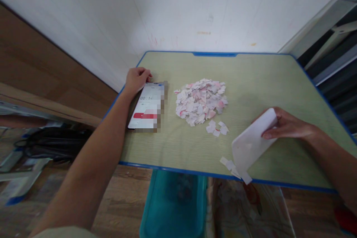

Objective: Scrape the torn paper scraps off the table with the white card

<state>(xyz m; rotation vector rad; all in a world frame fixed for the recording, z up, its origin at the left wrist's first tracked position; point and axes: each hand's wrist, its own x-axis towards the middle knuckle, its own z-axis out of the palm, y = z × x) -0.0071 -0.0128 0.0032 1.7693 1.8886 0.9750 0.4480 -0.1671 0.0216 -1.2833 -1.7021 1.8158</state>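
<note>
My right hand (287, 123) grips a smooth white oblong thing with rounded edges (252, 141), tilted over the table's near right part. Its kind is unclear to me; the thumb lies on the near face and the other fingers are mostly hidden behind it. White paper scraps (230, 165) lie by its lower end at the front edge. My left hand (137, 80) rests at the left edge with curled fingers, close to the top of a phone (147, 106); its palm is hidden. Between the hands lies a heap of torn white and pinkish paper bits (200, 100), with several loose bits (216, 128) nearer me.
The pale table (256, 78) has a blue rim and stands against a white wall (178, 15). Below its front edge are a teal plastic tub (173, 204) and a patterned surface (231, 208). A brown panel (50, 55) borders the left side. A dark bag (61, 143) lies lower left.
</note>
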